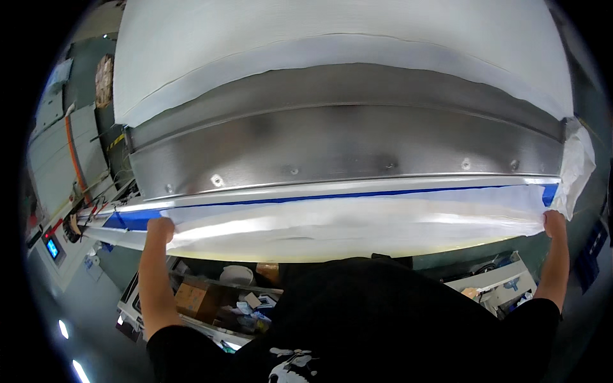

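A long white sheet [357,214], thin and slightly shiny, stretches across the front of a wide machine. My left hand [161,228] is closed on the sheet's left end, close to a blue strip [137,220]. At the other end my right hand [554,223] is closed on the sheet's right edge, just below a bunched piece of white cloth [576,169]. My arms are spread wide. Between the hands the sheet lies fairly flat with faint creases. The fingertips are hidden by the hands themselves.
Beyond the sheet rises a curved bare metal panel [345,137] with several bolts, and a broad white cloth [345,22] above it. Below stand an open box of odds and ends [220,306] and a white tub [237,275]. A small lit screen [52,247] is at left.
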A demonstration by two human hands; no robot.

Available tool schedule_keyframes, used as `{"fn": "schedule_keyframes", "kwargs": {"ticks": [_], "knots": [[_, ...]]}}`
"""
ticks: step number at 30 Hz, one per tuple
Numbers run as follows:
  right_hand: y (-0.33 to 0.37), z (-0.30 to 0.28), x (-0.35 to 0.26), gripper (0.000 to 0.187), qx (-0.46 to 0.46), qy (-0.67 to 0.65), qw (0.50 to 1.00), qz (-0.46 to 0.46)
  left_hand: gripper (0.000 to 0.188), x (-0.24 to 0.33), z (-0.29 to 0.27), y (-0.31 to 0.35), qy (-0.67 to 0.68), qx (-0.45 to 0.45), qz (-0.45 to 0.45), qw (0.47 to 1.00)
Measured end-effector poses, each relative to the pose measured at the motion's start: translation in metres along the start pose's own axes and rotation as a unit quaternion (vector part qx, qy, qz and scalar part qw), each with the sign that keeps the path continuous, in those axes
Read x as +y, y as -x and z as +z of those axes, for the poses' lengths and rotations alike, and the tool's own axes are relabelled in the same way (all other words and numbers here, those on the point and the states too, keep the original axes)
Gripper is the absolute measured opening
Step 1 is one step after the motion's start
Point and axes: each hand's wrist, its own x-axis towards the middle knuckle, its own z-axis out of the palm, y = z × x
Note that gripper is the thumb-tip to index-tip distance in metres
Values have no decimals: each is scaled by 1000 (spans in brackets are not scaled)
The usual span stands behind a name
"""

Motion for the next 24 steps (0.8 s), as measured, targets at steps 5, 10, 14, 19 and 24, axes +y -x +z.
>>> {"fn": "schedule_keyframes", "kwargs": {"ticks": [5, 10, 14, 19, 24], "knots": [[-18, 47, 28, 24, -80, 120, 990, 0, 28, 8, 11, -26, 40, 5, -78, 996], [-27, 31, 7, 20, -79, 17, 997, 7, 33, -40, 19, 2, 157, 52, -278, 946], [-1, 55, 25, 20, -111, 27, 993, -18, 26, -53, 0, -17, 210, 159, -246, 933], [-45, -43, -87, 44, -249, -73, 966, -19, 36, -59, 40, -26, 277, 297, -233, 884], [-41, -102, -133, 55, -295, -168, 938, -70, 28, 15, -46, -11, 278, 342, -191, 877]]}}
